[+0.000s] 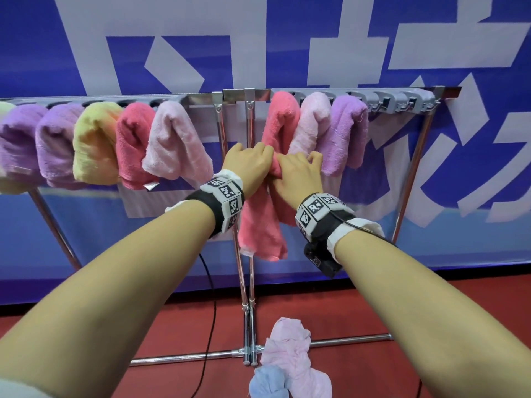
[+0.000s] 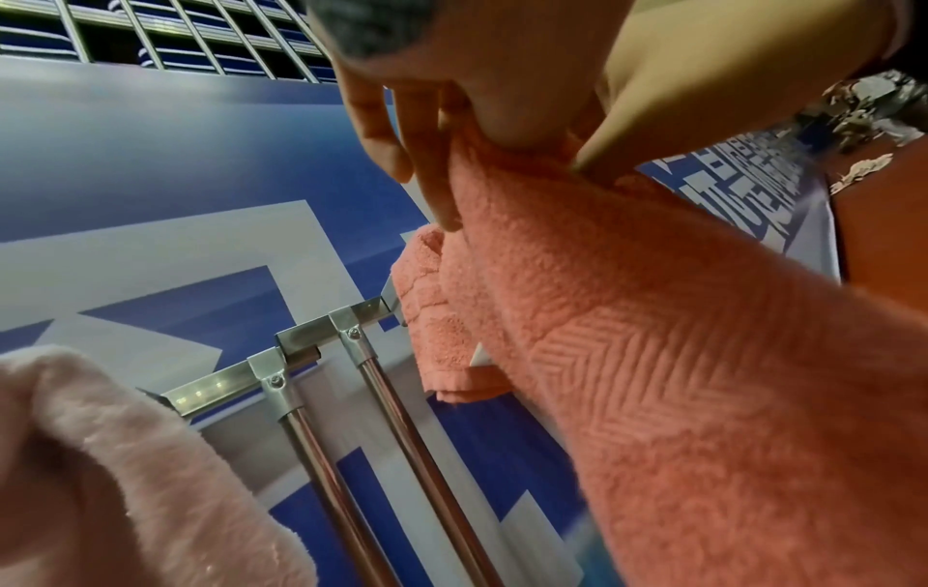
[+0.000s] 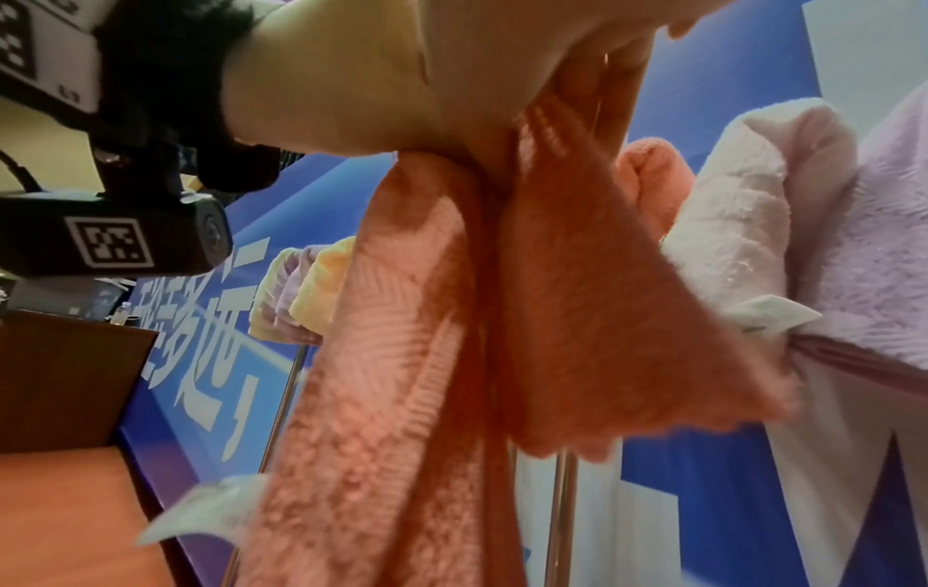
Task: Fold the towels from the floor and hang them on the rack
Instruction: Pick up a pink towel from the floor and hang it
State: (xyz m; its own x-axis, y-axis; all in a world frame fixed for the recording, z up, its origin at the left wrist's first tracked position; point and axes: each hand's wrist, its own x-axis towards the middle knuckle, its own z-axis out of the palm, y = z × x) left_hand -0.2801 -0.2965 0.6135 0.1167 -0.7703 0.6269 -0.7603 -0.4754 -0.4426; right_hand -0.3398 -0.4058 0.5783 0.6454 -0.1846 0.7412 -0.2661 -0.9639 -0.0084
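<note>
Coral towel [image 1: 280, 122] is hanging over the rack [image 1: 247, 94], just left of a pale pink towel [image 1: 311, 122]; the left hand [image 1: 248, 165] and right hand [image 1: 298, 173] are both gripping its hanging folds, fingers curled around the cloth.

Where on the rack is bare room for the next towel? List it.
Free: the rack's right end, grey hooks past the purple towel. Crowded: the left bar, from purple to pink towel, and where both hands hold the coral towel.
</note>
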